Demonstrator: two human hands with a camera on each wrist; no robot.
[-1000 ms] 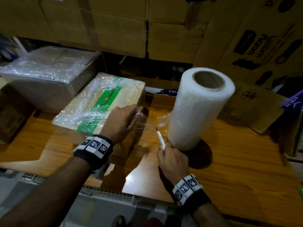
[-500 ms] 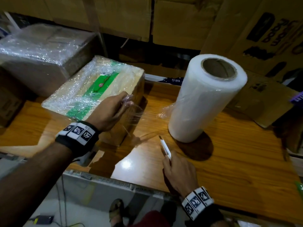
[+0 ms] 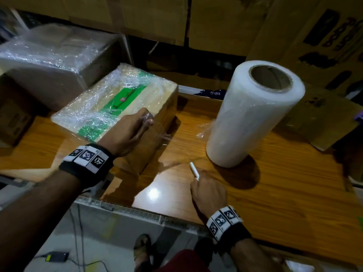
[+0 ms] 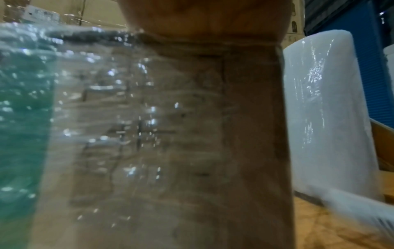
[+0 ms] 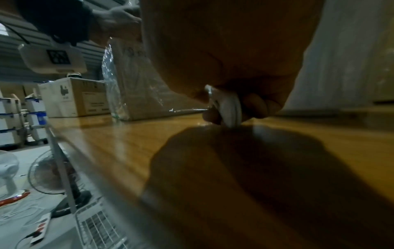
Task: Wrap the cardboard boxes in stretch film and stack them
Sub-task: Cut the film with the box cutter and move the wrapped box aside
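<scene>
Pulled back from the roll (image 3: 253, 114), right hand (image 3: 208, 191) grips a white cutter (image 3: 194, 171); left hand (image 3: 125, 132) lies flat on the wrapped box (image 3: 110, 107).

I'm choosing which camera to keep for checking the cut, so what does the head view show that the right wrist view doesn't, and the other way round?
Only the head view shows the open cardboard core on top of the stretch film roll, the green label on the wrapped box, and a second wrapped box behind it. Only the right wrist view shows the fingers curled round the white cutter from below, plus a fan on the floor. Both show the left hand on the wrapped box, the right hand and the wooden table.
</scene>
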